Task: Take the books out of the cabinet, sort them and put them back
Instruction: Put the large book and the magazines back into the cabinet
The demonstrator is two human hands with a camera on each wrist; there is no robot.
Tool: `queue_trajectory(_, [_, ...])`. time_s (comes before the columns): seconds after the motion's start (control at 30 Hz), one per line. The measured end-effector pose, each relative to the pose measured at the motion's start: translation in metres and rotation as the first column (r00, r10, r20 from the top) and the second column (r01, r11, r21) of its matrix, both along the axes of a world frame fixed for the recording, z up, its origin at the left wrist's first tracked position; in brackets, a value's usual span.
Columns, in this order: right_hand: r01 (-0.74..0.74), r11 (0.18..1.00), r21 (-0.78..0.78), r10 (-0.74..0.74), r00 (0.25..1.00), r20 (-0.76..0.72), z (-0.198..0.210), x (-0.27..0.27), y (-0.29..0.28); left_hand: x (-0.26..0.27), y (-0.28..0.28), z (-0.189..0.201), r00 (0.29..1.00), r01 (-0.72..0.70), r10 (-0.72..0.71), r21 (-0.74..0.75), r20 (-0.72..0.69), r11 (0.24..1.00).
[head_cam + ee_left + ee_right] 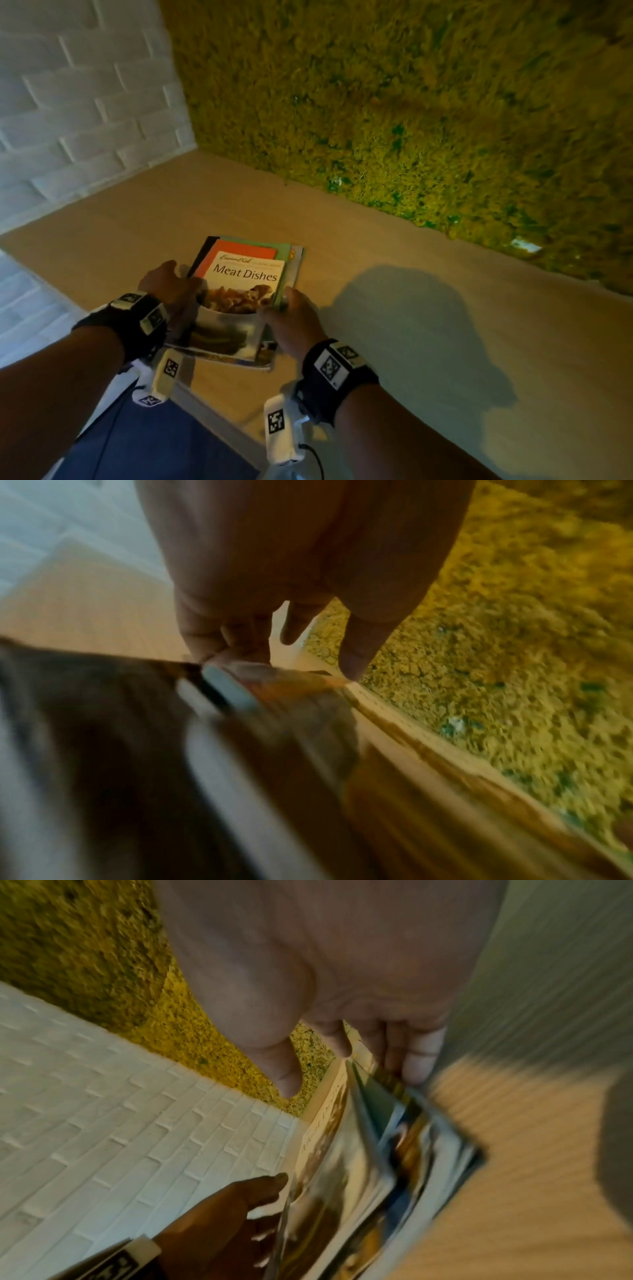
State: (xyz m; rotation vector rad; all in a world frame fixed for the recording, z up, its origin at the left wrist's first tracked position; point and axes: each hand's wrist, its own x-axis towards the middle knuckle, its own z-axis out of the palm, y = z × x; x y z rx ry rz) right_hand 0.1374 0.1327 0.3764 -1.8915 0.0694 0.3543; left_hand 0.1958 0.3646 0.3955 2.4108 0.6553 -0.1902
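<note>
A stack of several thin books (251,253) lies on a light wooden cabinet top (428,308), and its near end overhangs the front edge. On top is a white cookbook titled "Meat Dishes" (239,284), with orange, green and black covers showing beneath it. My left hand (174,291) grips the stack's left edge. My right hand (291,311) grips the right edge, by the green cover. In the left wrist view my fingers (212,642) curl at the blurred stack (291,723). In the right wrist view my fingers (421,1053) lie behind the stack (359,1150), and my thumb stands off it.
A green moss wall (411,102) runs along the back of the wooden top. A white brick wall (68,120) closes the left side. The top stretches away bare to the right of the stack. Blue flooring (154,445) shows below the front edge.
</note>
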Motion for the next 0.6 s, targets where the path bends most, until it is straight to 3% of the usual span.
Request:
queue_trajectory(0.03, [0.035,0.999,-0.039,-0.035,0.999,0.005,-0.003,0.006,0.0,0.003,0.001,-0.002,1.0,-0.022,0.022,-0.031,-0.01,0.999])
queue_trajectory(0.1, [0.121,0.989,-0.081,-0.121,0.993,0.001,-0.007,0.014,-0.006,0.004,0.001,-0.003,0.998,-0.059,0.05,-0.252,-0.041,0.966])
queue_trajectory(0.17, [0.203,0.978,-0.052,-0.203,0.979,-0.001,-0.015,0.017,-0.017,-0.006,-0.008,0.001,0.995,-0.049,-0.002,-0.522,-0.096,0.851])
queue_trajectory(0.23, [0.25,0.968,-0.026,-0.25,0.968,0.0,-0.023,0.017,-0.03,-0.018,-0.023,0.005,0.988,0.068,-0.142,-0.656,-0.061,0.752])
queue_trajectory(0.3, [0.284,0.959,0.015,-0.283,0.959,-0.035,-0.025,0.01,-0.044,-0.027,-0.038,0.006,0.968,0.212,-0.249,-0.65,0.036,0.729])
queue_trajectory(0.47, [0.413,0.888,0.201,-0.371,0.903,-0.217,-0.005,-0.026,-0.086,-0.061,-0.075,0.005,0.967,0.253,-0.136,-0.731,0.217,0.634])
queue_trajectory(0.6, [0.492,0.821,0.291,-0.469,0.871,-0.149,0.018,-0.058,-0.138,-0.093,-0.125,0.005,0.924,0.376,-0.157,-0.759,0.348,0.532])
